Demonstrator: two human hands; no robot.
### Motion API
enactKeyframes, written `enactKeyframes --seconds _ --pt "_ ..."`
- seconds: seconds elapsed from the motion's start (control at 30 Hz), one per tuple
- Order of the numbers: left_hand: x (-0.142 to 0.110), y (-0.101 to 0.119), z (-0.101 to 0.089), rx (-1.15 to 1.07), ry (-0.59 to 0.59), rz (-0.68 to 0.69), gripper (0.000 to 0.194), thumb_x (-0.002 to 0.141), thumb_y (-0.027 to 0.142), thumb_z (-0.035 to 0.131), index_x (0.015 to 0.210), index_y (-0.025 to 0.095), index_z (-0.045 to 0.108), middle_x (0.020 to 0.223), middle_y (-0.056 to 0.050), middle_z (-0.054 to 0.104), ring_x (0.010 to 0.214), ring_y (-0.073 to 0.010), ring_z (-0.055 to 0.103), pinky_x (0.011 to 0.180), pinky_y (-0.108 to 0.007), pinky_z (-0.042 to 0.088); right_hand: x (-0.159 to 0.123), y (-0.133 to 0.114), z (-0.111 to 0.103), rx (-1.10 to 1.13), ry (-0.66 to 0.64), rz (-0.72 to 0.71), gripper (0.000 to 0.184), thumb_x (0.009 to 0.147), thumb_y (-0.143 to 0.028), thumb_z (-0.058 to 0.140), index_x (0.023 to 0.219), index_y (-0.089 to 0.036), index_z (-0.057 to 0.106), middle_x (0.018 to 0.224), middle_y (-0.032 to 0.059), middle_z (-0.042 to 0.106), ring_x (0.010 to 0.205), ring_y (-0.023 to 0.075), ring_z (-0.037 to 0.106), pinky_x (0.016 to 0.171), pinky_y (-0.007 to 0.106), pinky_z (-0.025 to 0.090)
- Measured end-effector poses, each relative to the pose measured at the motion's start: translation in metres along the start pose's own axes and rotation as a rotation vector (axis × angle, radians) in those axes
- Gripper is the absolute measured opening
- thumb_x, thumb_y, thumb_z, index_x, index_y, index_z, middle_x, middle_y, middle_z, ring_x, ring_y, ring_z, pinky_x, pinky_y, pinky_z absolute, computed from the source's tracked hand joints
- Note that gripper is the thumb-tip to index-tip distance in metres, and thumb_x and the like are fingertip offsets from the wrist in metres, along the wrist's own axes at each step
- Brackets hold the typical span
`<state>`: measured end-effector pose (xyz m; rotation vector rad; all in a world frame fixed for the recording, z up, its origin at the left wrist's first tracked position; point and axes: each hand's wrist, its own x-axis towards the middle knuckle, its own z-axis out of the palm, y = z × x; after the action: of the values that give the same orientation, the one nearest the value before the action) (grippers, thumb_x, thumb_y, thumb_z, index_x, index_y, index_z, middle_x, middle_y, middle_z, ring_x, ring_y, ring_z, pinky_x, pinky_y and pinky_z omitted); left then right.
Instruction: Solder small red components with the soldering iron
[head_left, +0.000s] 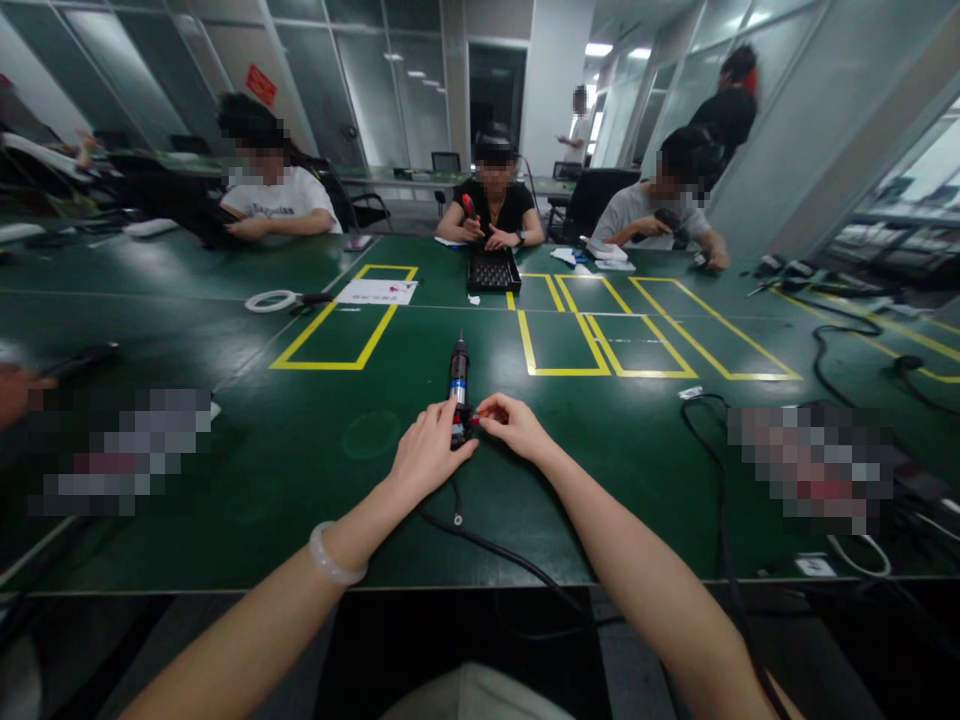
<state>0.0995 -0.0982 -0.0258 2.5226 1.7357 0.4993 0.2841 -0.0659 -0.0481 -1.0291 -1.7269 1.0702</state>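
Note:
An electric screwdriver (458,372), dark with a blue band, lies on the green table (300,540), its thin bit pointing away from me. My left hand (433,442) is closed around its rear part, with the thumb on the near side. Beside the tool's right side, my right hand (517,425) pinches a small red-orange part (480,415) between thumb and fingers. Whether that part is attached to the tool is too small to tell. A black cord (495,548) runs from below the tool toward the table's front edge at the right, and a small ring hangs near it.
Yellow tape outlines (566,374) mark the table. A black tray (493,272) stands at the far side before a seated person; two other people sit beside. A white sheet (376,291) and coiled white cable (271,301) lie far left. Black cables (721,480) run at right.

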Motion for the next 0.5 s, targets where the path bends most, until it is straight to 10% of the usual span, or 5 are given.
enactKeyframes --seconds 0.5 --pt "-0.0008 0.0019 -0.0042 -0.026 -0.021 -0.016 0.071 0.081 0.050 0.054 0.142 0.026 0.029 0.123 -0.012 0.050 0.102 -0.0279 0.055 0.074 -0.034 0.047 -0.0014 -0.0048 -0.0013 -0.005 0.012 0.002 0.016 0.075 -0.024 0.060 0.089 -0.017 0.059 0.069 -0.0021 0.054 0.060 0.0111 0.049 0.059 0.024 0.039"
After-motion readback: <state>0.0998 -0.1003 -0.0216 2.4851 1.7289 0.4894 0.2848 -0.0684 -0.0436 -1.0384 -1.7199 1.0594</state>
